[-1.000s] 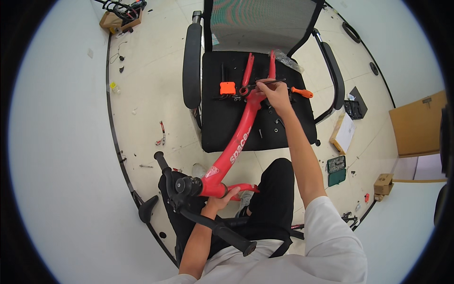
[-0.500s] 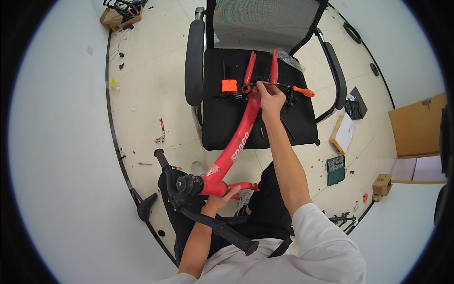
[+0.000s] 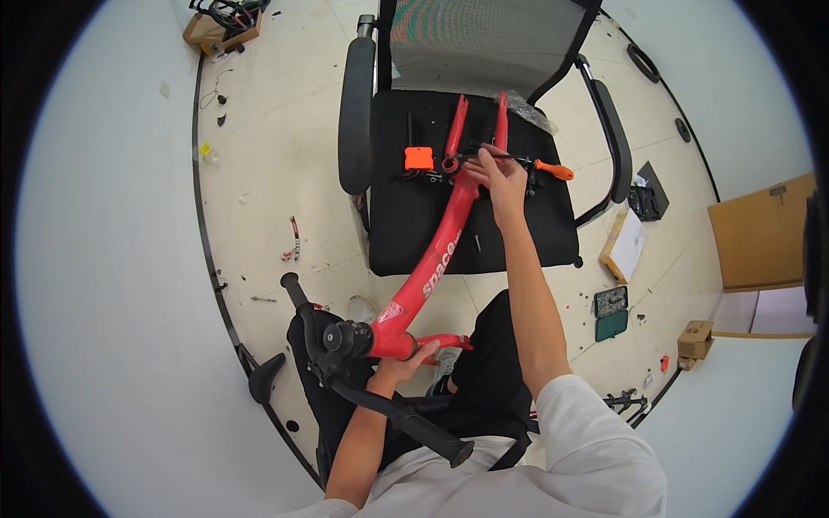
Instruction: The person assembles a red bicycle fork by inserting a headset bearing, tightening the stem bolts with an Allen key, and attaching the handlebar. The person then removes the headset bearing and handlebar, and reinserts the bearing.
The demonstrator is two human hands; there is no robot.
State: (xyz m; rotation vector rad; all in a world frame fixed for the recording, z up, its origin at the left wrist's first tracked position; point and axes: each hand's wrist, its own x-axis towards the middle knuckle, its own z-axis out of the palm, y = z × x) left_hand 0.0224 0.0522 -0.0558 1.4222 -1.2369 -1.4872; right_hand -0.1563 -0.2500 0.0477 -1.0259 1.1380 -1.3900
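Observation:
A red bicycle frame [image 3: 439, 250] slants from the black chair seat down to my lap, its two rear prongs pointing away from me. My left hand [image 3: 400, 367] is wrapped round its lower front end, beside the red fork [image 3: 445, 339]. Black handlebars [image 3: 367, 399] are attached there and lie across my knees. At the round shell [image 3: 451, 164] in the frame's far part, my right hand [image 3: 501, 177] has thumb and forefinger pinched together near a small dark piece; what they hold is unclear. An orange-handled screwdriver [image 3: 554, 170] lies just right of those fingers, its shaft partly hidden by them.
An orange block-shaped object [image 3: 419, 159] and small loose parts lie on the chair seat [image 3: 406, 229]. A bolt [image 3: 477, 243] rests nearer its front edge. Armrests [image 3: 354, 116] flank the seat. On the floor are a saddle [image 3: 267, 378], a green case [image 3: 611, 324] and a cardboard box [image 3: 696, 338].
My right hand has shifted slightly right and its fingers have lifted and spread a little from the frame. The forearm now covers a dark rod on the seat. My left hand stays put.

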